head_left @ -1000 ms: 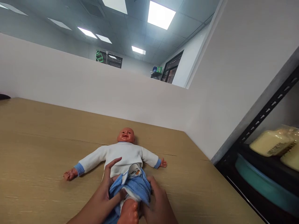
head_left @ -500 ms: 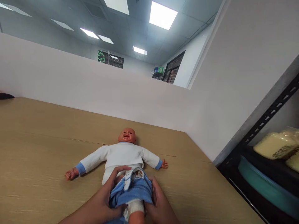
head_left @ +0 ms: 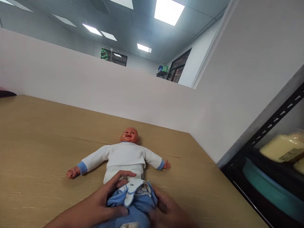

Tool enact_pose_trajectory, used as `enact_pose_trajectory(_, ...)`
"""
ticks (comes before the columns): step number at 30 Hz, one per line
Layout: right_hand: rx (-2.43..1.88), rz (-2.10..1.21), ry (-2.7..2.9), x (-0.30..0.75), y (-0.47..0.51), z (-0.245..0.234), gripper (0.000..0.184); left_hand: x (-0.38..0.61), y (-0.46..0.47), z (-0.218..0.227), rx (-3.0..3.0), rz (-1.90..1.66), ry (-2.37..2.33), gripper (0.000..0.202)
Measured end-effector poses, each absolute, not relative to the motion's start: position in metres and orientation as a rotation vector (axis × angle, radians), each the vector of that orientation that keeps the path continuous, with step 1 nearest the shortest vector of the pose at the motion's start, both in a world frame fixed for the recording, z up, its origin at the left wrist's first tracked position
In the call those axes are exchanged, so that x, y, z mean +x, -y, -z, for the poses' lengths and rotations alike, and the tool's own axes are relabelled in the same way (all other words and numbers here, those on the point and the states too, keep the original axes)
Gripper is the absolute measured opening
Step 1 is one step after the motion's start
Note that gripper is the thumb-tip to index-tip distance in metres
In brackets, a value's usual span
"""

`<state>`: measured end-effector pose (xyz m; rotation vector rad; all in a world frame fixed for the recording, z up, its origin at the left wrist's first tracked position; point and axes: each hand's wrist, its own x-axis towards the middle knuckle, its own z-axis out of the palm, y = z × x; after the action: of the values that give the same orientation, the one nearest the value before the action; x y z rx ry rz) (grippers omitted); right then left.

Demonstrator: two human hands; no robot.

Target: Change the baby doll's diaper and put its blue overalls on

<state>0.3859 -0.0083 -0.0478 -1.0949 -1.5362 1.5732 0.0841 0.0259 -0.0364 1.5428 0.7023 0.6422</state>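
Note:
A baby doll (head_left: pixel 125 153) lies on its back, arms spread, in a white long-sleeved top with blue cuffs. Around its lower body are blue cloth pants (head_left: pixel 137 210), bunched, with a pale lining at the open waist. A white tab edged in blue (head_left: pixel 131 193) flops over the front. My left hand (head_left: pixel 111 196) grips the pants on the left side, thumb low on the cloth and index finger stretched over the waist. On the other side my right hand (head_left: pixel 166 205) is closed on the fabric, its fingertips partly hidden and blurred. The doll's legs are mostly covered.
The doll rests on a wooden tabletop (head_left: pixel 47 152) against a low white partition (head_left: pixel 95 82). At the right, a black slotted-metal rack (head_left: pixel 273 123) holds a yellowish package (head_left: pixel 282 148) and a teal basin (head_left: pixel 268 190). A dark object (head_left: pixel 7 93) sits at the far left edge.
The blue cloth now covers the doll's leg, which showed bare below it before. The white tab has spread flatter across the waist. Both hands still hold the sides; my right hand has turned lower.

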Motion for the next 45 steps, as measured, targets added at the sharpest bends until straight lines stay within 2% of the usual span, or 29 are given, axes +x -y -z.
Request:
enact_pose_trajectory(3,-1.198,-1.452,1.495,0.383,-0.010,0.056,0.081,0.073,-0.024,0.064,1.690,-0.721,-0.924,0.070)
enact_pose_trajectory(6,-1.275,-1.249,1.483,0.376,-0.030,0.068,0.079,0.061,-0.019,0.104,1.741,-0.864,-1.157,0.071)
enact_pose_trajectory(8,-1.261,-1.180,1.530,0.371,-0.044,0.075,0.068,0.056,-0.016,0.120,1.687,-0.900,-1.152,0.072)
enact_pose_trajectory(10,-1.247,-1.078,1.578,0.365,-0.060,0.081,0.057,0.054,-0.017,0.118,1.593,-0.921,-1.122,0.070)
enact_pose_trajectory(14,-1.213,-0.817,1.669,0.355,-0.097,0.092,0.045,0.054,-0.039,0.080,1.576,-1.087,-1.187,0.060)
enact_pose_trajectory(17,-1.194,-0.674,1.686,0.348,-0.121,0.097,0.044,0.055,-0.067,0.063,1.704,-1.206,-1.255,0.053)
enact_pose_trajectory(21,-1.199,-0.616,1.611,0.341,-0.139,0.100,0.046,0.061,-0.098,0.069,1.732,-1.283,-1.279,0.051)
enact_pose_trajectory(27,-1.201,-0.729,1.558,0.338,-0.163,0.098,0.053,0.075,-0.130,0.075,1.353,-1.447,-1.078,0.062)
enact_pose_trajectory(30,-1.198,-0.851,1.516,0.336,-0.180,0.099,0.065,0.078,-0.146,0.076,1.191,-1.431,-1.055,0.072)
enact_pose_trajectory(34,-1.168,-1.057,1.485,0.334,-0.192,0.101,0.082,0.077,-0.154,0.081,1.146,-1.381,-1.008,0.076)
enact_pose_trajectory(37,-1.145,-1.164,1.529,0.341,-0.186,0.096,0.076,0.069,-0.151,0.087,1.233,-1.305,-1.024,0.074)
enact_pose_trajectory(42,-1.071,-1.351,1.692,0.379,-0.159,0.085,0.050,0.037,-0.146,0.089,1.375,-1.112,-0.887,0.062)
enact_pose_trajectory(45,-1.109,-1.383,1.840,0.404,-0.148,0.082,0.050,0.019,-0.143,0.080,1.448,-0.960,-0.722,0.076)
